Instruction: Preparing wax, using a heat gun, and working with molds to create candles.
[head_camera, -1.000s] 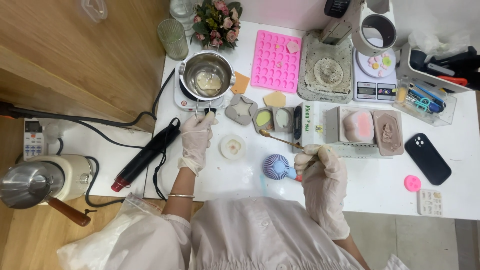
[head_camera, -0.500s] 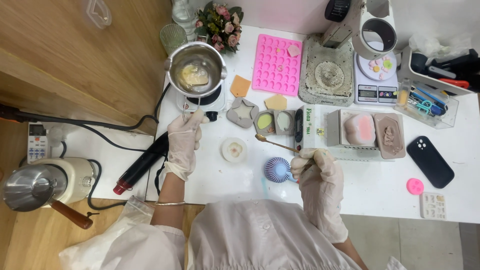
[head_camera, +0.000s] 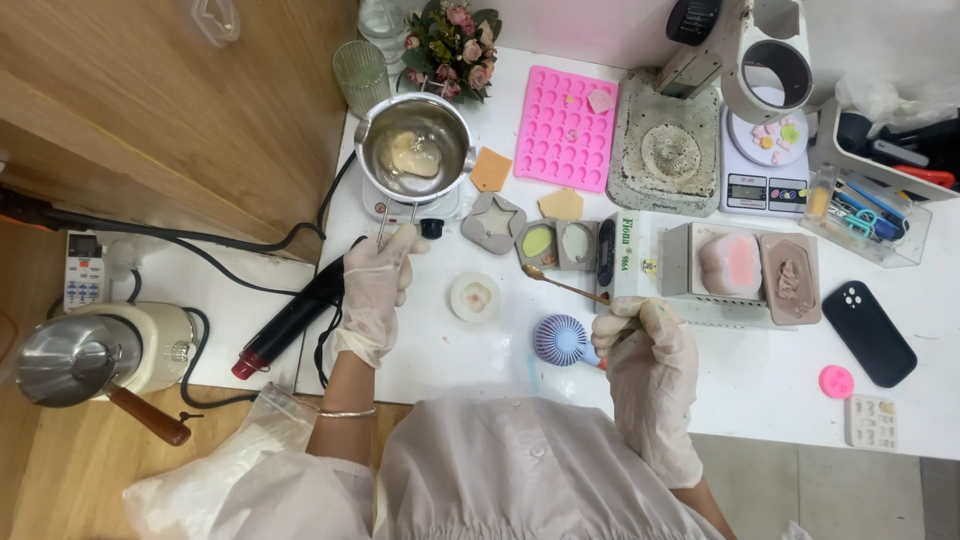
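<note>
Left hand (head_camera: 375, 290), thin glove, fingers pinched on wire handle of shiny steel melting pot (head_camera: 415, 150), pale wax inside, on small burner | right hand (head_camera: 645, 355) pinches slim gold spoon (head_camera: 560, 284) over 2 grey silicone moulds (head_camera: 558, 243) | white table (head_camera: 760, 390)

Both my hands are gloved here. My left hand (head_camera: 375, 285) is stretched forward, forearm bare with a thin bangle on the wrist, fingers curled shut in a pinch grip up near the fingertips. My right hand (head_camera: 648, 365) sits closer to my body, knuckles up, fingers wrapped closed, sleeve covering the arm down to the wrist.
</note>
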